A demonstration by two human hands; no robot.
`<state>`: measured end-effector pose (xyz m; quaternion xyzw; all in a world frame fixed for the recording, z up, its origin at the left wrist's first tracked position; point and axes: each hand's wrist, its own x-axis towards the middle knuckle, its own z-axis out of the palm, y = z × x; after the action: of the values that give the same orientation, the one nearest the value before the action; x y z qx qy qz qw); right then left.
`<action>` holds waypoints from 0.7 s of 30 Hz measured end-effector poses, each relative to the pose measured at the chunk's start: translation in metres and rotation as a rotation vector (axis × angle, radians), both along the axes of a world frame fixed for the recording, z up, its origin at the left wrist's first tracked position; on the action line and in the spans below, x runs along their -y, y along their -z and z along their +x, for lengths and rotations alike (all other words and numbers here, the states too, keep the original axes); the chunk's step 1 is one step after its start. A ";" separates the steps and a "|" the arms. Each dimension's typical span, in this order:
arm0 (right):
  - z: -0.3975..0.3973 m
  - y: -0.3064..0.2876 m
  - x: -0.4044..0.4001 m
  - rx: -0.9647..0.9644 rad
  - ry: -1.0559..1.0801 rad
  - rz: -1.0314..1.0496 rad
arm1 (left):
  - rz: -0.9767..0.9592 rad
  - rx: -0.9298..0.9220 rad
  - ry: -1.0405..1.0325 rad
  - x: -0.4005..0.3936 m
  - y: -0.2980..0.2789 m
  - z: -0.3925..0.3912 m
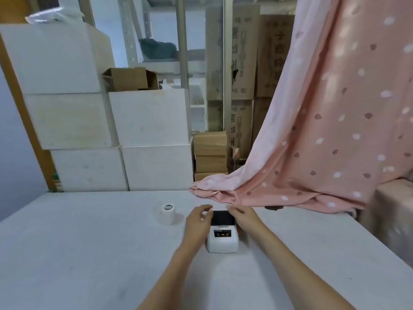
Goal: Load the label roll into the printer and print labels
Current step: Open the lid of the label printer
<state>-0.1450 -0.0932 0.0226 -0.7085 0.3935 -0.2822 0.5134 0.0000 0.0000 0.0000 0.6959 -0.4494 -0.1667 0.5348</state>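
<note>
A small white label printer (pixel 222 241) sits on the white table (pixel 89 253), its dark compartment showing at the top and its white lid tilted back behind it. My left hand (pixel 197 222) rests against the printer's left side, fingers curled at the lid's edge. My right hand (pixel 242 214) touches the lid's right edge. A white label roll (pixel 167 214) stands upright on the table to the left of the printer, apart from both hands.
A pink patterned cloth (pixel 312 130) hangs at the right and drapes onto the table's far edge just behind the printer. White boxes (pixel 111 130) are stacked behind the table at the left, cardboard boxes (pixel 210 153) behind the middle.
</note>
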 end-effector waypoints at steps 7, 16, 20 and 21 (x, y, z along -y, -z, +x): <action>0.008 0.010 0.018 -0.010 0.000 0.138 | -0.038 -0.226 -0.020 -0.004 0.007 0.012; 0.012 0.015 0.014 -0.064 0.290 0.100 | 0.024 0.010 0.093 -0.012 0.008 -0.007; 0.012 0.021 -0.003 -0.117 0.480 -0.006 | 0.107 0.086 0.119 -0.011 0.010 -0.010; 0.009 0.023 -0.007 -0.094 0.472 -0.051 | 0.118 0.076 0.111 -0.010 0.011 -0.008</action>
<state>-0.1359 -0.0860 -0.0008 -0.6220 0.5645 -0.3710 0.3960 -0.0083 0.0102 -0.0111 0.7060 -0.4966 -0.1956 0.4654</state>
